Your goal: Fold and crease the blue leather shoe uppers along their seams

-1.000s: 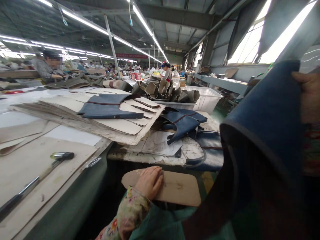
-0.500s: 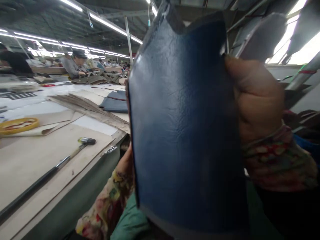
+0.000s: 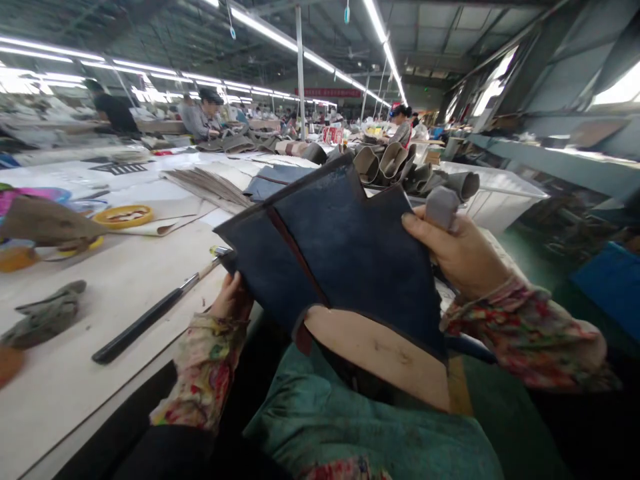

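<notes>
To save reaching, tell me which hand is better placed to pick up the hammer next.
Left, I'd judge. The left hand holds the blue piece at the edge nearest the hammer; the right hand is on the far side, apparently holding a grey block too.

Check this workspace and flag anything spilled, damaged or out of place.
Nothing looks clearly spilled or damaged. One slightly untidy spot: a crumpled grey-green scrap lies loose on the worktable, left of the hammer. The blue piece is tilted, but the right hand holds it, so that seems ordinary.
</notes>
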Motion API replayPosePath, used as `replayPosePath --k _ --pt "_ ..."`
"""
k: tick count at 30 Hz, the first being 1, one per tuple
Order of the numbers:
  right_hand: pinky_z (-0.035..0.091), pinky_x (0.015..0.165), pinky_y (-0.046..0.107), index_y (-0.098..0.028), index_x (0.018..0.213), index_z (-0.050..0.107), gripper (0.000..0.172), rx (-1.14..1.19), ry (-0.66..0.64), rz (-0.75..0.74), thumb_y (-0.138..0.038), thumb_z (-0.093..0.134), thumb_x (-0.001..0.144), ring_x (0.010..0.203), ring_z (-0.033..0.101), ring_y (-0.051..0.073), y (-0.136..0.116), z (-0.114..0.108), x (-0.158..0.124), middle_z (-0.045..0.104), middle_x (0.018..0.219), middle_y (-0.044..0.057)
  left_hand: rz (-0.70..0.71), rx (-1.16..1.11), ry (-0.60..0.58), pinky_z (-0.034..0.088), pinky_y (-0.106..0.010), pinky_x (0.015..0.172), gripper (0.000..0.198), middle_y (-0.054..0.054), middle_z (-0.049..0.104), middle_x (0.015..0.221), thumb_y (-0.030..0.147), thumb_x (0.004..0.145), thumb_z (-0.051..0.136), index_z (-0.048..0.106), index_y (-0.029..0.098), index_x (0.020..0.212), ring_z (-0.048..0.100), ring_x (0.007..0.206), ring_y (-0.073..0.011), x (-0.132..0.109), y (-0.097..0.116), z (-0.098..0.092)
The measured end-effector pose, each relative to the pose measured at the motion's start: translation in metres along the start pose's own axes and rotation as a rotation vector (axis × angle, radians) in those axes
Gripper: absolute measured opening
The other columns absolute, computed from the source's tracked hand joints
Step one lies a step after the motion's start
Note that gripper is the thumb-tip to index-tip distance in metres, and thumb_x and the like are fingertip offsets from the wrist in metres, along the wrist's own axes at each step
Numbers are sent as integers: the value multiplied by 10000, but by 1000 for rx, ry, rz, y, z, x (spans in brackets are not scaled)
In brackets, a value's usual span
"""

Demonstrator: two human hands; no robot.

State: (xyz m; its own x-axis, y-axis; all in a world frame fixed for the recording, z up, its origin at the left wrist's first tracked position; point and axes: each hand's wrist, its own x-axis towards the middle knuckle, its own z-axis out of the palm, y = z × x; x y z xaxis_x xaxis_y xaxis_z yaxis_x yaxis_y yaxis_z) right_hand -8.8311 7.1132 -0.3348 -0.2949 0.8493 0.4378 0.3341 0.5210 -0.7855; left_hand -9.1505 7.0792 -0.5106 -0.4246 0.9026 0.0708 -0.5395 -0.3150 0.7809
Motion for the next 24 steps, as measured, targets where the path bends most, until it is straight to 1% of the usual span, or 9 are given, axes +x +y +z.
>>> replayPosePath --k 2,7,9,12,15,17,19,21,24 --pt "347 542 220 -165 674 498 309 -139 -59 1 -454 517 781 559 406 75 5 -4 -10 420 596 -36 -76 -20 -20 486 -282 838 350 45 644 1024 321 736 613 542 257 1072 569 988 -159 -8 -31 -11" --pt "300 473 217 -172 569 420 411 -386 -221 89 -518 455 787 497 338 74 38 -32 -51 334 538 -37 -557 63 -168 467 -330 821 509 -3 656 986 193 579 685 540 219 1067 592 934 -195 -56 -99 -24" --pt "346 499 227 -172 584 460 423 -448 -258 189 -546 438 781 533 411 95 60 -46 -71 407 553 -21 -658 156 -241 450 -361 837 617 -34 655 1002 82 491 680 545 197 1081 568 985 -237 -75 -119 -27" --pt "451 663 271 -168 798 589 419 -439 -215 331 -552 421 787 737 561 162 92 -63 -104 603 764 35 -667 344 -310 418 -388 884 678 -52 638 1053 42 422 673 559 196 1072 525 1053 -268 -83 -131 -30" --pt "465 802 322 -172 927 609 424 -421 -248 389 -528 415 801 891 582 195 114 -69 -134 638 943 65 -528 496 -201 417 -421 890 595 -87 626 1031 182 418 705 575 156 999 546 1013 -281 -63 -119 -30" --pt "458 845 348 -179 929 616 395 -473 -284 351 -502 423 809 921 578 201 125 -69 -151 639 965 68 -364 590 -74 407 -432 905 536 -97 610 1016 312 496 679 561 140 990 552 993 -264 -46 -101 -22" --pt "447 882 367 -190 953 613 349 -548 -270 274 -457 433 820 958 567 203 135 -65 -164 633 996 67 -143 712 -53 401 -410 921 467 -92 591 1036 375 621 604 544 146 1024 544 998 -232 -36 -83 -6" --pt "441 898 375 -194 996 599 311 -630 -208 183 -405 446 826 987 554 203 147 -60 -176 622 1029 70 106 867 -183 420 -366 910 370 -83 580 1053 348 734 519 544 159 1052 541 994 -200 -38 -69 21" --pt "468 838 374 -169 1029 579 287 -752 -84 105 -328 468 817 939 562 208 159 -51 -193 625 993 83 424 1085 -513 432 -332 908 283 -79 578 1067 232 816 441 559 172 1066 528 1020 -180 -62 -64 70"
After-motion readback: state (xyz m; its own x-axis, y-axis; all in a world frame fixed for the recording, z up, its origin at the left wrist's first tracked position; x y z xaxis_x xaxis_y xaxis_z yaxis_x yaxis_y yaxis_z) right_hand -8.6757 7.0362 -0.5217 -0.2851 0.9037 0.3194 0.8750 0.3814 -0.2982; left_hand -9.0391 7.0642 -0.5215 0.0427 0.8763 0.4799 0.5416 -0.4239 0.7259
